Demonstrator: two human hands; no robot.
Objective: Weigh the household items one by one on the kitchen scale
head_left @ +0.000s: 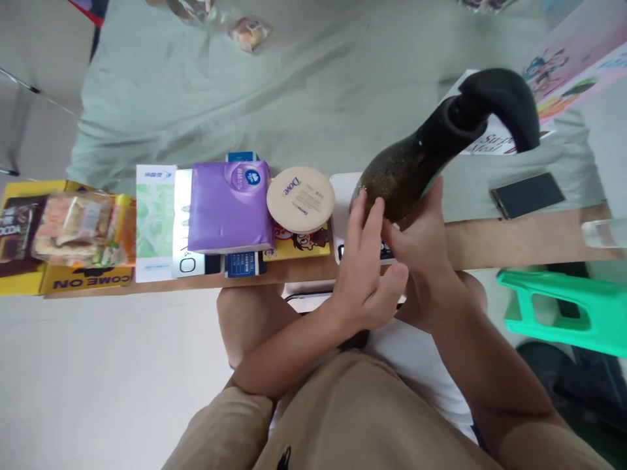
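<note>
**Two Hands on a Pump Bottle**

A dark pump bottle (pixel 392 176) tilts beside a round Dove container (pixel 301 199), its lower end clasped in the right hand (pixel 425 236); the left hand (pixel 365 274), fingers extended, appears to touch it. Steadying seems underway; next calls for firm support.

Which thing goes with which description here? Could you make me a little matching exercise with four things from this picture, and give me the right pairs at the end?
Things:
1. Pump bottle
2. Dove tub
3. Soft pack
4. Phone

Descriptions:
A. Purple, with a squarish shape
B. Lying flat, its dark screen facing up
C. Tilted, touched by the left hand and the right hand
D. Cream-coloured, with a round top

Right pairs: 1-C, 2-D, 3-A, 4-B
</note>
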